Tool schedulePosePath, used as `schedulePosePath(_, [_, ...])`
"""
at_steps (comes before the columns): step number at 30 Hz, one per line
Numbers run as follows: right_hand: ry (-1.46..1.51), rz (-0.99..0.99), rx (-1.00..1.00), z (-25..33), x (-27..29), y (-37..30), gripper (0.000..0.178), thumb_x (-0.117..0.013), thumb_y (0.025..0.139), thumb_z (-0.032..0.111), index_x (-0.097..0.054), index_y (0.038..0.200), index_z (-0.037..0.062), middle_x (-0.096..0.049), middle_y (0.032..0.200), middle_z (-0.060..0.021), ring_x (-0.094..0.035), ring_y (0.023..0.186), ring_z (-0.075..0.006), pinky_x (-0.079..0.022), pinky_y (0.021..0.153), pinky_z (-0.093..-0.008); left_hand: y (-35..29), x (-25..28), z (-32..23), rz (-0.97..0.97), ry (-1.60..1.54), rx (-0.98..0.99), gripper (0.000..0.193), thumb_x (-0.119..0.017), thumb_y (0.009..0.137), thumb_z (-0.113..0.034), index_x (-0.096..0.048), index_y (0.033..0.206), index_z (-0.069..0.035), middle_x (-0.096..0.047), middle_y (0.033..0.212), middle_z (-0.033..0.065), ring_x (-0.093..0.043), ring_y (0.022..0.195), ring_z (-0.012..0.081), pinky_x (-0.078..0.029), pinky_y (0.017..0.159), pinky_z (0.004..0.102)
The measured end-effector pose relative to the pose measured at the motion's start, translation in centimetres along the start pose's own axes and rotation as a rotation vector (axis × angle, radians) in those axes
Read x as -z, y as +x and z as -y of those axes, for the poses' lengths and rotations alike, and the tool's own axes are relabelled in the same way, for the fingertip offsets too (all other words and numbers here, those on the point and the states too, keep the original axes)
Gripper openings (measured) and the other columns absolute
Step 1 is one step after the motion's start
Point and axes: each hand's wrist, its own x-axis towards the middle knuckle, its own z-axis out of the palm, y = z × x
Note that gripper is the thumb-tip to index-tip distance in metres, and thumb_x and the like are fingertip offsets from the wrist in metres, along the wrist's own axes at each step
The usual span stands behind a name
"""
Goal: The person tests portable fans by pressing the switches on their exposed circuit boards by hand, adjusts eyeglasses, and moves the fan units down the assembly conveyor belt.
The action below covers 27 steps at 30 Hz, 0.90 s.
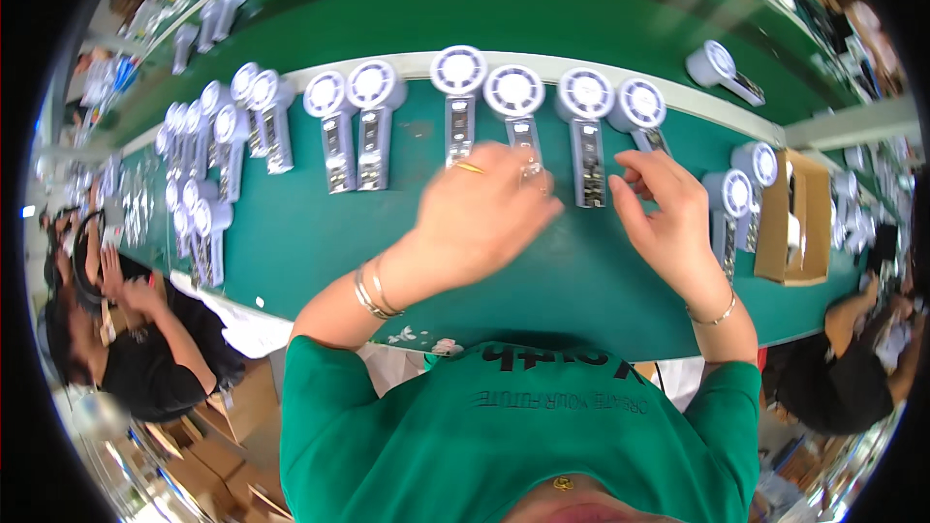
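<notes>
Handheld fans with round white-and-lilac heads stand in a row along the far side of the green table, their handles uncovered to show dark circuit boards. My left hand [484, 213], smeared by motion, covers the lower handle of a middle fan [513, 92] and reaches the handle end of the fan [459, 73] beside it. Whether its fingers hold anything is hidden. My right hand [666, 215] hovers with thumb and fingers curved apart, nothing visible between them. It lies just right of another fan [588, 140] and over the handle end of a tilted fan [641, 103].
Two fans [371, 116] stand left of centre, with a dense cluster of fans [199, 169] farther left. At right, more fans [733, 196] stand beside an open cardboard box [812, 218]. One fan [717, 63] rests on the back ledge. Co-workers sit at both sides.
</notes>
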Motion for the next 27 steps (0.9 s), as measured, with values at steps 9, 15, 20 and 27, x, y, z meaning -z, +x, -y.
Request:
schedulePosePath(9, [-0.249, 0.426, 0.099, 7.1, -9.4, 7.5, 0.041, -0.064, 0.081, 0.037, -0.059, 0.075, -0.0028, -0.061, 0.065, -0.0170, -0.062, 0.058, -0.0316, -0.049, 0.053, -0.0392, -8.4, 2.9, 6.9, 0.149, 0.487, 0.726, 0.033, -0.069, 0.076, -0.032, -0.055, 0.082, -0.003, -0.059, 0.062, 0.0125, -0.060, 0.059, 0.0302, -0.047, 0.050, 0.0387])
schedulePosePath(15, [-0.313, 0.360, -0.161, 7.4, -14.6, 7.9, 0.064, -0.066, 0.077, 0.033, -0.038, 0.107, -0.0153, -0.063, 0.081, -0.0244, -0.066, 0.074, -0.0352, -0.054, 0.063, -0.0411, -7.9, -0.9, 9.2, 0.230, 0.736, 0.750, 0.038, -0.058, 0.072, -0.010, -0.057, 0.105, 0.008, -0.061, 0.061, 0.0056, -0.062, 0.058, 0.0167, -0.049, 0.045, 0.0280])
schedulePosePath(20, [-0.123, 0.249, -0.352, 8.0, -15.3, 7.9, 0.054, -0.061, 0.071, 0.020, -0.042, 0.116, -0.0051, -0.062, 0.090, -0.0285, -0.060, 0.090, -0.0436, -0.049, 0.078, -0.0462, -8.8, -1.2, 9.1, -0.139, 0.162, 0.832, 0.023, -0.061, 0.064, -0.010, -0.052, 0.082, 0.002, -0.060, 0.068, 0.0195, -0.061, 0.068, 0.0364, -0.050, 0.063, 0.0448])
schedulePosePath(27, [0.561, 0.271, -0.242, 6.5, -10.0, 4.7, 0.042, -0.053, 0.073, 0.002, -0.047, 0.114, -0.0044, -0.054, 0.084, -0.0046, -0.050, 0.073, -0.0121, -0.043, 0.061, -0.0256, -11.5, 4.8, 4.0, -0.236, -0.825, 1.106, 0.019, -0.061, 0.076, -0.015, -0.054, 0.087, 0.000, -0.059, 0.071, 0.0050, -0.055, 0.059, 0.0109, -0.045, 0.052, 0.0280])
